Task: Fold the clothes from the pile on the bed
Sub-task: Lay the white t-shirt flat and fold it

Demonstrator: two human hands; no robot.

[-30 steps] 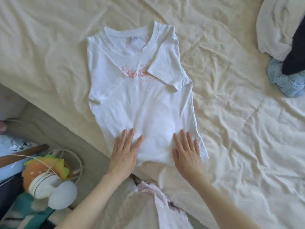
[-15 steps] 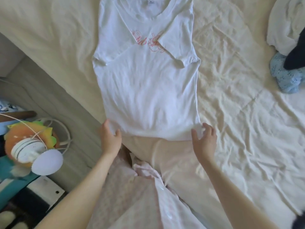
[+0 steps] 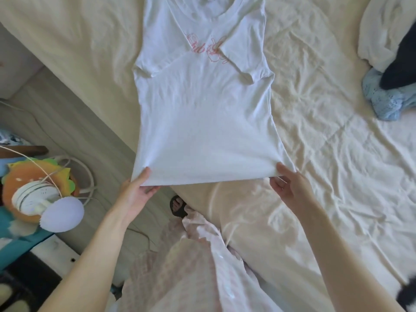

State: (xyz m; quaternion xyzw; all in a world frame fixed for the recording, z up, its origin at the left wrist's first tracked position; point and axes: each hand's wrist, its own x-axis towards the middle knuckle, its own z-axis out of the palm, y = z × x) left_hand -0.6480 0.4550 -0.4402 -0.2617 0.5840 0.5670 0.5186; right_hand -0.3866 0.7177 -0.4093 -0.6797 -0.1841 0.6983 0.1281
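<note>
- A white T-shirt (image 3: 202,122) with pink lettering lies face up on the cream bed sheet (image 3: 337,154), both sleeves folded inward over the chest, collar at the top edge of the view
- The left hand (image 3: 137,192) pinches the hem's left corner, thumb on top of the cloth and fingers underneath
- The right hand (image 3: 290,185) grips the hem's right corner the same way, thumb over the fabric
- The hem is lifted off the sheet between the two hands
- A pile (image 3: 391,52) of white, dark and light-blue clothes sits at the bed's right edge, well apart from the shirt
- A burger-shaped plush (image 3: 29,183) and a white cable (image 3: 90,174) lie on the floor to the left
</note>
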